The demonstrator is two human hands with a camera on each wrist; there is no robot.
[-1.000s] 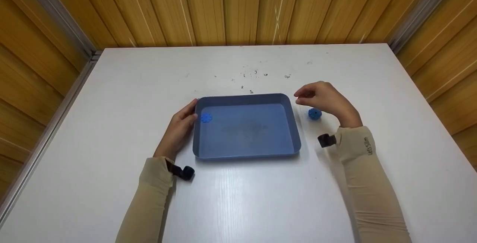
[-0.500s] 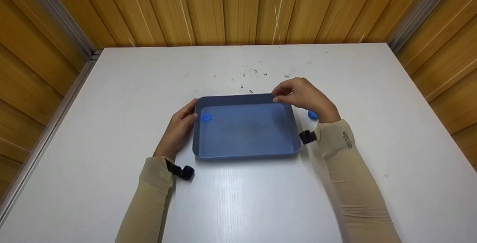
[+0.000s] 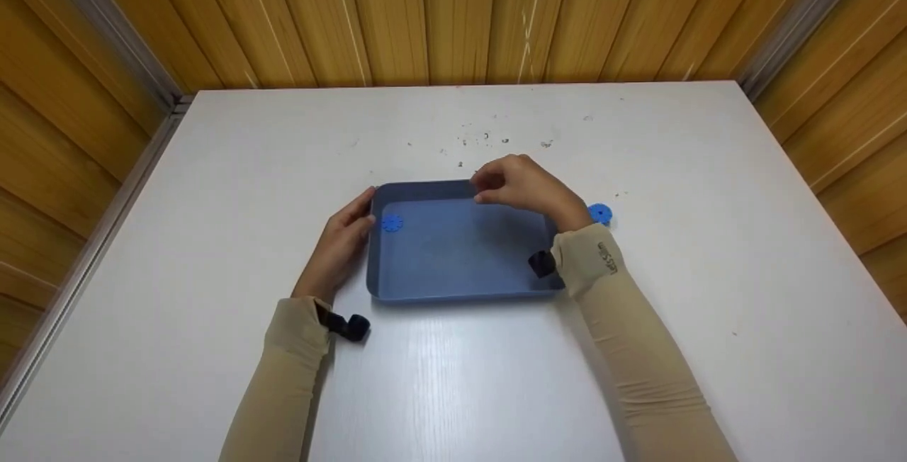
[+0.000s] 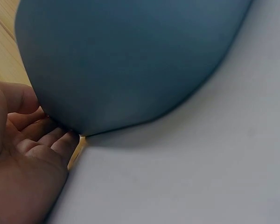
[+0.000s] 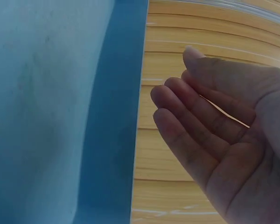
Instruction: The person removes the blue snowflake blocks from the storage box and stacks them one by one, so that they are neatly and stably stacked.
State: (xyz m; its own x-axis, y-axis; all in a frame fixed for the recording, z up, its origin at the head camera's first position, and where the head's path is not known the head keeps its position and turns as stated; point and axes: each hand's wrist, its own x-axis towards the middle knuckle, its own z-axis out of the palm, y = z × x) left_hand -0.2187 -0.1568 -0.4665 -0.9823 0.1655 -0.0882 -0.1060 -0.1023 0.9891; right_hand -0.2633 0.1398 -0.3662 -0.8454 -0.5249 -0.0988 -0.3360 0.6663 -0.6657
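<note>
My left hand (image 3: 339, 242) holds the left side of a blue-grey rectangular tray (image 3: 453, 299). In the left wrist view the thumb and fingertips meet the outside of the tray wall (image 4: 112, 79) near a corner. Inside the tray, by its left wall, lies a flat bright blue notched disc (image 3: 392, 224). Over the far right part of the tray hovers my right hand (image 3: 524, 184), fingers loosely bent and thumb apart. Its right wrist view shows nothing between the fingers (image 5: 177, 135). A second blue notched disc (image 3: 601, 213) with a dark centre hole sits on the table, right of the tray, partly behind the right wrist.
A white table (image 3: 248, 164) bears the tray, with small dark marks (image 3: 486, 136) on its surface beyond it. Yellow wood-look panels (image 3: 453, 15) wall in the back and both sides. Each sleeved wrist carries a small black camera (image 3: 356, 328).
My right hand has moved left from beside the tray to above its far right part. The left hand, the tray and the disc inside it have stayed in place.
</note>
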